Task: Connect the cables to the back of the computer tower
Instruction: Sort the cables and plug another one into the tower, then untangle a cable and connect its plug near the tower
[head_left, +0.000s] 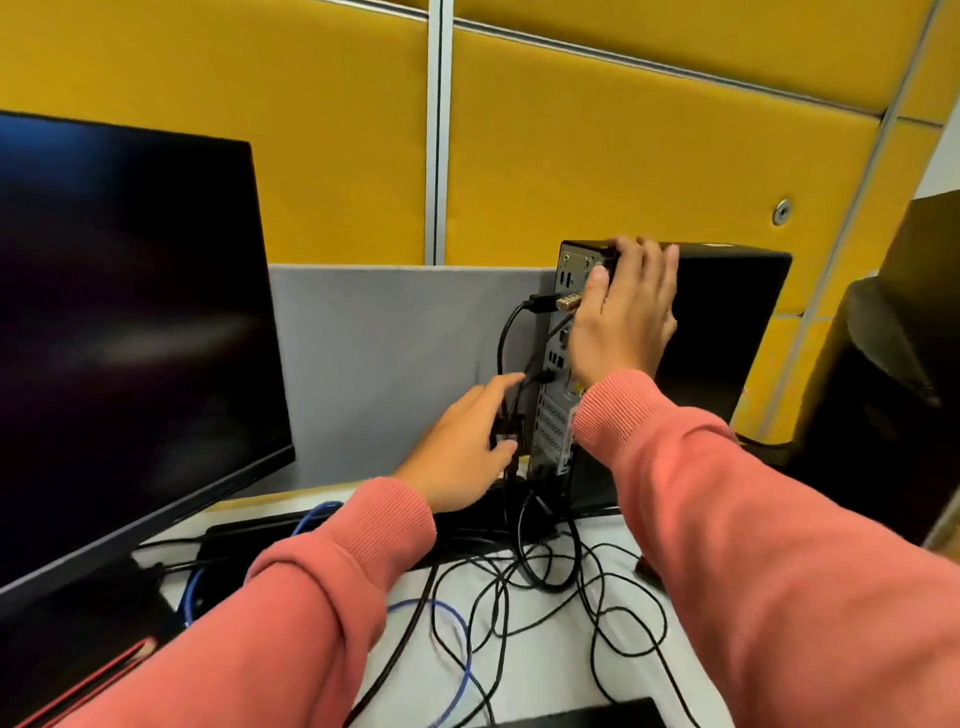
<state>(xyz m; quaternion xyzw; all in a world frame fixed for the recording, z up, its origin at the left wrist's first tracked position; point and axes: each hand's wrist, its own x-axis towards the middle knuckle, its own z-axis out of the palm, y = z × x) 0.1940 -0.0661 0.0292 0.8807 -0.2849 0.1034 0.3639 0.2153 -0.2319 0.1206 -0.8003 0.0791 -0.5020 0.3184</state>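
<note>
The black computer tower (727, 322) stands on the desk with its silver back panel (555, 431) turned left. My right hand (628, 317) lies flat against the tower's near side, fingertips over the top edge and thumb by the upper ports. A metal-ended connector (563, 301) and a black plug (543, 375) sit in the panel. My left hand (457, 441) is low beside the panel and pinches a black cable plug (505, 431), with the index finger stretched toward the ports. Loose black cables (519, 613) tangle on the desk below.
A large dark monitor (130, 322) fills the left. A grey divider (389, 364) and yellow wall panels stand behind the tower. A blue cable (460, 629) loops on the white desk. A dark bulky object (883, 389) sits at the right.
</note>
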